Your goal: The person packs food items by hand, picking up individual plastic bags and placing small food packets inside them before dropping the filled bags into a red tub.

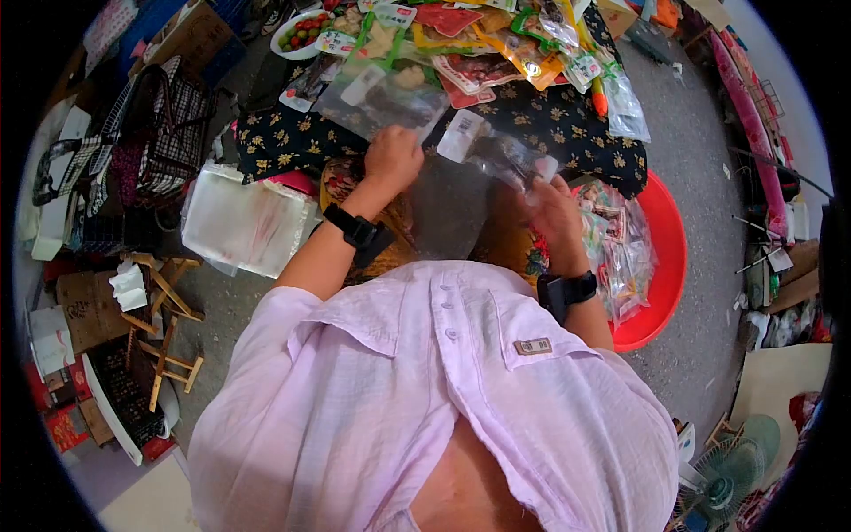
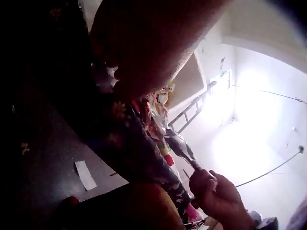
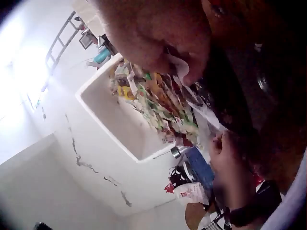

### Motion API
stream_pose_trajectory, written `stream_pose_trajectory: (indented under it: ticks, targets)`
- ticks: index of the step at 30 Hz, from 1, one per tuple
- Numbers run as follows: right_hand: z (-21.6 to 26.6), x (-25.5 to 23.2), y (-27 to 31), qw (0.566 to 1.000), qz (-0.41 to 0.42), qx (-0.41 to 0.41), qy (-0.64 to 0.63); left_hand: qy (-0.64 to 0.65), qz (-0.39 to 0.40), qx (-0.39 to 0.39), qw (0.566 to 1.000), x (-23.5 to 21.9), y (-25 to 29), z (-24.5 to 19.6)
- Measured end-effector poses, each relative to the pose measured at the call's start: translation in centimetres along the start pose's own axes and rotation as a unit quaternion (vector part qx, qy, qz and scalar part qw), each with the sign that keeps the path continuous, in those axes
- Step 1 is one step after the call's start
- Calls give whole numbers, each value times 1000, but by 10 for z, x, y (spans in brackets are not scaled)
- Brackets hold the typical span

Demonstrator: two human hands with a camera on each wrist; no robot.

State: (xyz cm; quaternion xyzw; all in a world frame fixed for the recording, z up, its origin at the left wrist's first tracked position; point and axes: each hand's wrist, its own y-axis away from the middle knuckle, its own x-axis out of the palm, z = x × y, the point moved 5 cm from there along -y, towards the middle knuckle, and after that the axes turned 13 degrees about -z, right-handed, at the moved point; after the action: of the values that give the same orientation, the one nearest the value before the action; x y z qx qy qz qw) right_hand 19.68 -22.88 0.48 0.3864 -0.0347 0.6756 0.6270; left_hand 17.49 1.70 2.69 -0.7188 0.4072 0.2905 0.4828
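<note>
My left hand (image 1: pixel 394 160) pinches the near edge of a clear plastic bag (image 1: pixel 377 102) at the front of the flowered cloth; the right wrist view shows this hand (image 3: pixel 230 165) with the bag (image 3: pixel 206 122) at its curled fingers. To the right, my right hand (image 1: pixel 557 217) grips one end of a clear package (image 1: pixel 510 158) with a white label, held above the lap. The left wrist view also shows the right hand (image 2: pixel 218 196) pinching the package (image 2: pixel 180 144). In the right wrist view the right hand (image 3: pixel 158 36) is close and dark, its fingertips partly hidden.
Colourful food packets (image 1: pixel 461 66) are heaped at the back of the flowered cloth (image 1: pixel 292 137). A red basin (image 1: pixel 669 257) of packets stands on the floor at right, a stack of clear sheets (image 1: pixel 248 217) at left. Beyond are a bowl of fruit (image 1: pixel 282 43) and a wooden stool (image 1: pixel 168 297).
</note>
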Motion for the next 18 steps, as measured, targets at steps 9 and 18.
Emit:
stream_pose_trajectory:
  ticks: [9, 18]
  targets:
    - [-8, 9, -8, 999, 19, -35, -15, -6, -52, 48, 997, -6, -5, -10]
    - [-7, 13, -5, 999, 15, -50, -4, 41, 19, -50, 998, 8, -13, 7]
